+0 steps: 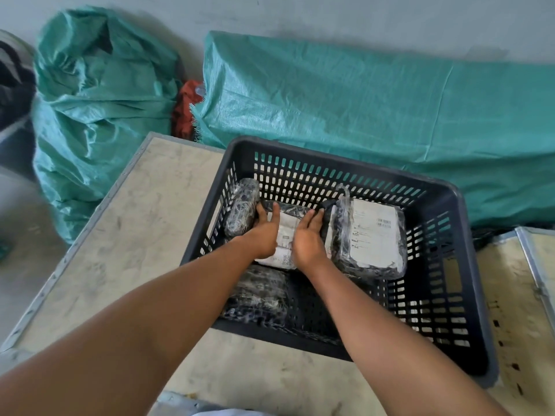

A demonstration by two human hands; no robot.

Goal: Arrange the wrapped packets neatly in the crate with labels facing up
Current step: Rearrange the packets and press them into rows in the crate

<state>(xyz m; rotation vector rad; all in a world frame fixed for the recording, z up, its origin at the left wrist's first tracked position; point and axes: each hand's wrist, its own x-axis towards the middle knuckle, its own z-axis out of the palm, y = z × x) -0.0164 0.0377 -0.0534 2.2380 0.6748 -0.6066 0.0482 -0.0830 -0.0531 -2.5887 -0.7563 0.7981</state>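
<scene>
A black slotted plastic crate (468, 295) stands on a table. Inside it, my left hand (262, 232) and my right hand (307, 240) both rest flat on a wrapped packet (285, 228) in the middle, whose white label faces up. Another packet (372, 235) lies to the right with a large white label up. A dark packet (241, 210) leans against the crate's left wall with no label showing. A further dark packet (258, 295) lies at the near left, also showing no label.
The crate sits on a beige, scuffed tabletop (144, 235) with a metal rim. Green woven sacks (99, 94) (360, 109) lie behind the table against the wall, with a red cloth (186, 109) between them. A second table surface (516, 310) adjoins at the right.
</scene>
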